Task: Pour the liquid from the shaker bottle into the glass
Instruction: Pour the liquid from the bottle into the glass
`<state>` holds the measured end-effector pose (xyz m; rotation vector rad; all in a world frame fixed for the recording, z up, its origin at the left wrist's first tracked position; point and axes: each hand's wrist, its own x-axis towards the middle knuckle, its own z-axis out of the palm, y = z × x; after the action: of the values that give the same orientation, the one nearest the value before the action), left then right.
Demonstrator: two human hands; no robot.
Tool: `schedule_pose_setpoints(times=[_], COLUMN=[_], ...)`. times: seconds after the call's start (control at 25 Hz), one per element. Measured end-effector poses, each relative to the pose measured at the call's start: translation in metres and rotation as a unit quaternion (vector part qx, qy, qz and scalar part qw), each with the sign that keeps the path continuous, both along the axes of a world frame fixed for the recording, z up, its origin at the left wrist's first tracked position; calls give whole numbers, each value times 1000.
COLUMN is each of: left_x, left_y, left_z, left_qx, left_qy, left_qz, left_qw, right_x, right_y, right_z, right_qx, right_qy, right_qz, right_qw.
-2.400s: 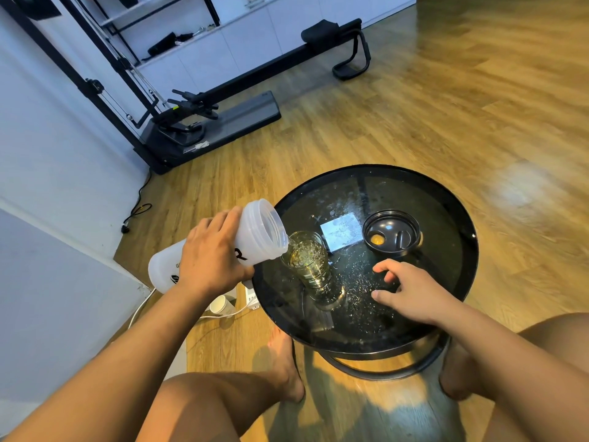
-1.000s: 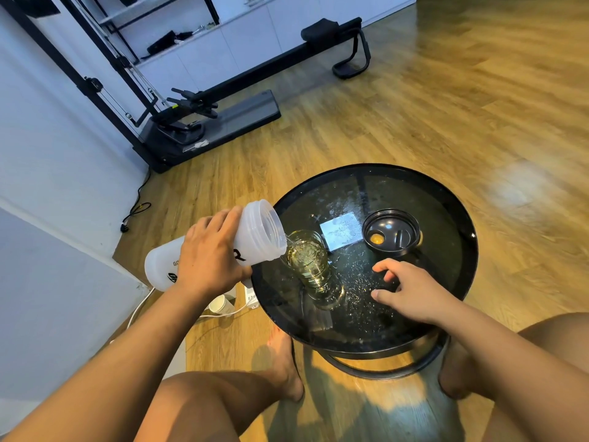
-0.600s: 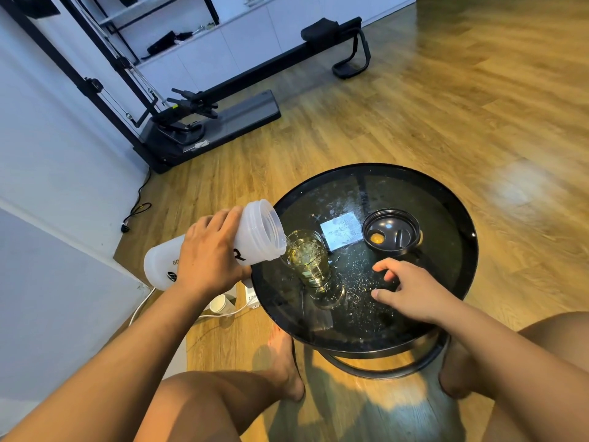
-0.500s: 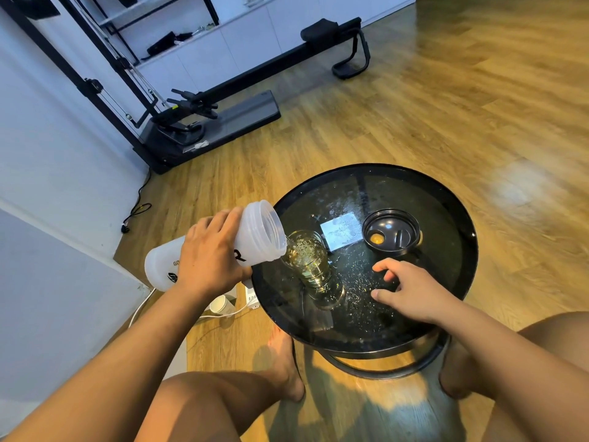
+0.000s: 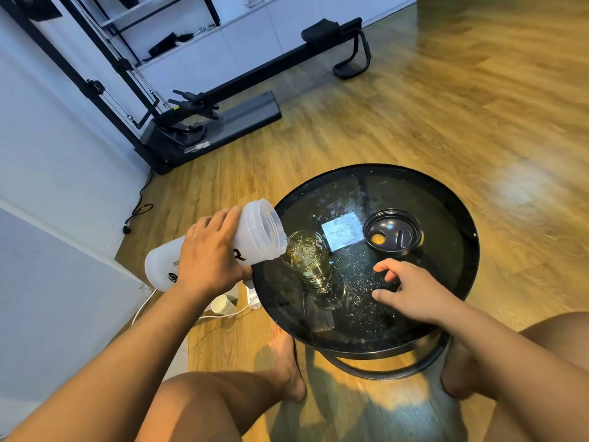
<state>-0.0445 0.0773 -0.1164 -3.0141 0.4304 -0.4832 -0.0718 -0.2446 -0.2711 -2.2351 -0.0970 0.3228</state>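
My left hand (image 5: 207, 253) grips a translucent white shaker bottle (image 5: 258, 231), tipped nearly level with its open mouth over the rim of a clear glass (image 5: 310, 266). A thin stream runs from the mouth into the glass, which stands upright on the round black glass table (image 5: 446, 199) and holds yellowish liquid close to its rim. My right hand (image 5: 411, 288) rests on the table to the right of the glass, fingers spread, holding nothing.
The black shaker lid (image 5: 392, 229) lies upside down at the back right of the table, beside a pale reflection patch (image 5: 342, 231). Droplets speckle the tabletop. A power strip and paper cup (image 5: 223, 304) lie on the floor at left. Exercise equipment (image 5: 207, 122) stands behind.
The bottle's base has risen slightly as it tips further. The liquid level in the glass has climbed. My right hand has stayed put.
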Motion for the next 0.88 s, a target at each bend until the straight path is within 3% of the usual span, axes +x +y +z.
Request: schedule_pose_setpoints(times=[0.88], left_x=[1], left_y=[-4], left_z=[1], left_qx=[-17], left_qy=[4], left_qz=[8], left_qw=[1000], right_x=[0], right_y=[-1], right_z=[1], right_qx=[1], right_qy=[0], right_qz=[-2], right_qw=[1000])
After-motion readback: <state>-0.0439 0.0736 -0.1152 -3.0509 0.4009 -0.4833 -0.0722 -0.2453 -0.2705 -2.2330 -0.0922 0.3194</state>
